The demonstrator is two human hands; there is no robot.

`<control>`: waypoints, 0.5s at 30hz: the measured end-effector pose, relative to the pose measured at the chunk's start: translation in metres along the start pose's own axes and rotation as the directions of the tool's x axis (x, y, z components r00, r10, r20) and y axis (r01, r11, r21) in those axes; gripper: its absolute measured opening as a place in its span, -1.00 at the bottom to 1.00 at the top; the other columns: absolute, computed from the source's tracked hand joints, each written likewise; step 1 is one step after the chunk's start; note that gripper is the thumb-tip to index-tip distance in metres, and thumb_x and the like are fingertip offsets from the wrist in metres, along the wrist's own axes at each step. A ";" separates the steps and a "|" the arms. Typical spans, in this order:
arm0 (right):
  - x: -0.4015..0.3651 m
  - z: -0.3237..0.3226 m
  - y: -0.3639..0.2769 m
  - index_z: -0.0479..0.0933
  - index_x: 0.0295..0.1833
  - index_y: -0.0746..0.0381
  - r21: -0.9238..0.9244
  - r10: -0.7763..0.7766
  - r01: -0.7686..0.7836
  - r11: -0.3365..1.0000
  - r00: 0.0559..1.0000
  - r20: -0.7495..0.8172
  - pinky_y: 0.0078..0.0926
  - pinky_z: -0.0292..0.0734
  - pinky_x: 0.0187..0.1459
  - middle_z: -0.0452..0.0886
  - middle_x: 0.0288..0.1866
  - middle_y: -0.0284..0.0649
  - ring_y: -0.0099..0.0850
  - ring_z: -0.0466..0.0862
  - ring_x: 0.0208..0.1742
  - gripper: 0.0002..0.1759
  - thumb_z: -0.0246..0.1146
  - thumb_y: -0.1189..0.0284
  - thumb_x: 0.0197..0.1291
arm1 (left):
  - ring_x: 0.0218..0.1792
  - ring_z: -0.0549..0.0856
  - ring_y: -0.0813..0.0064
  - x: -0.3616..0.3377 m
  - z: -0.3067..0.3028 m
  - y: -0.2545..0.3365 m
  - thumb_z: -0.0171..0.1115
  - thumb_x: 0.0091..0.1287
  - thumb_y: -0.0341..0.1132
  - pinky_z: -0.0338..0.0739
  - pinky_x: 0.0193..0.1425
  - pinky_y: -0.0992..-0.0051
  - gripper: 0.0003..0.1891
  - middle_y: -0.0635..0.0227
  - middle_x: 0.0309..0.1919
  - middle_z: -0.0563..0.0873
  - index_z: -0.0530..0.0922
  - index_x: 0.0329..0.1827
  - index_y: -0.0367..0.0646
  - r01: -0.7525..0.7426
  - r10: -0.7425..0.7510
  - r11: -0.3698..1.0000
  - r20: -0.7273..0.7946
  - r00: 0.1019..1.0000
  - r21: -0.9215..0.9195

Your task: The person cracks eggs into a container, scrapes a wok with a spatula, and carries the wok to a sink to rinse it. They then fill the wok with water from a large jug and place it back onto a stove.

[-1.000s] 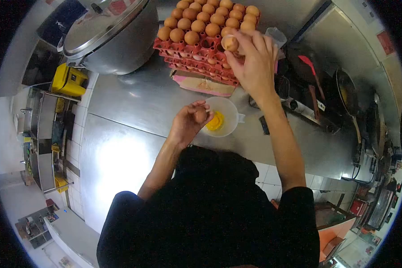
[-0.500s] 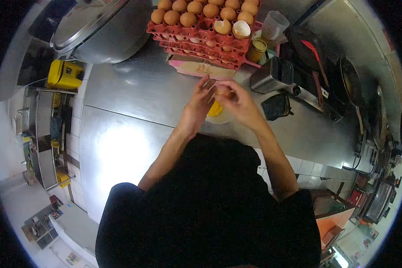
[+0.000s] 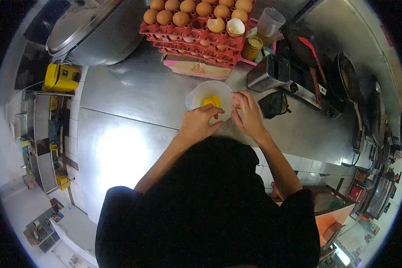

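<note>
A translucent white bowl with yellow egg yolk in it sits on the steel table. My left hand is at the bowl's near edge, thumb apart from the curled fingers, with nothing seen between them. Beside the bowl's right rim is my right hand, its fingers bent together; what they hold, if anything, is hidden. Behind the bowl stand stacked red egg trays with brown eggs. A broken eggshell rests on the top tray, with another shell beside it.
A large metal pot stands at the back left. To the right are a jar, a clear plastic jug, a steel appliance, a dark cloth, a red spatula and a pan.
Both hands have come down and apart, uncovering the bowl. The brown egg seen between them is no longer visible. The view has shifted slightly.
</note>
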State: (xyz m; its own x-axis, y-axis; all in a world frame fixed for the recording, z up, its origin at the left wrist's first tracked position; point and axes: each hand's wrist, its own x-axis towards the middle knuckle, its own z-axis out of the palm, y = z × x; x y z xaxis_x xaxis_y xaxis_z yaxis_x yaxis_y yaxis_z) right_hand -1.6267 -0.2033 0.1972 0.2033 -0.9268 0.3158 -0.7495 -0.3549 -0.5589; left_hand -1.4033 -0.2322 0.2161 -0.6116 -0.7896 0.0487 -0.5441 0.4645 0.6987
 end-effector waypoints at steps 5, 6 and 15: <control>-0.002 0.002 -0.005 0.43 0.33 0.32 0.026 0.003 -0.001 1.000 0.998 -0.067 -0.08 0.55 0.16 0.45 0.21 0.06 0.04 0.61 0.13 -0.42 0.35 0.56 0.17 | -0.16 0.81 0.21 0.003 0.003 -0.004 0.49 0.26 -0.17 0.71 -0.10 0.22 -0.64 0.41 -0.17 0.79 0.69 0.09 -0.02 0.036 -0.036 0.999 -0.017 0.999 -0.022; -0.003 0.003 -0.003 0.43 0.33 0.32 0.026 0.001 0.000 1.000 0.998 -0.067 -0.08 0.55 0.16 0.45 0.21 0.06 0.04 0.61 0.13 -0.42 0.35 0.56 0.17 | -0.15 0.81 0.21 0.003 0.003 -0.004 0.49 0.26 -0.18 0.70 -0.09 0.22 -0.62 0.41 -0.16 0.79 0.67 0.12 -0.02 0.054 -0.055 0.998 -0.028 0.998 -0.026; 0.008 -0.001 -0.021 0.42 0.33 0.33 0.153 0.069 -0.064 0.986 0.997 -0.025 -0.25 0.67 0.01 0.47 0.21 0.04 -0.16 0.71 -0.01 -0.47 0.38 0.51 0.29 | -0.13 0.77 0.26 0.010 -0.011 0.012 0.49 0.28 -0.32 0.68 -0.09 0.35 -0.51 0.21 0.05 0.75 0.63 0.29 -0.08 0.091 -0.131 0.951 -0.118 0.984 -0.295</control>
State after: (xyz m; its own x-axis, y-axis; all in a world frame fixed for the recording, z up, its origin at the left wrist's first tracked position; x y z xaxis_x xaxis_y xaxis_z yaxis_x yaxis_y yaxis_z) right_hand -1.6099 -0.2033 0.2126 0.1349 -0.9457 0.2958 -0.6555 -0.3090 -0.6891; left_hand -1.4089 -0.2389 0.2326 -0.4630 -0.8855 0.0405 -0.4038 0.2514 0.8796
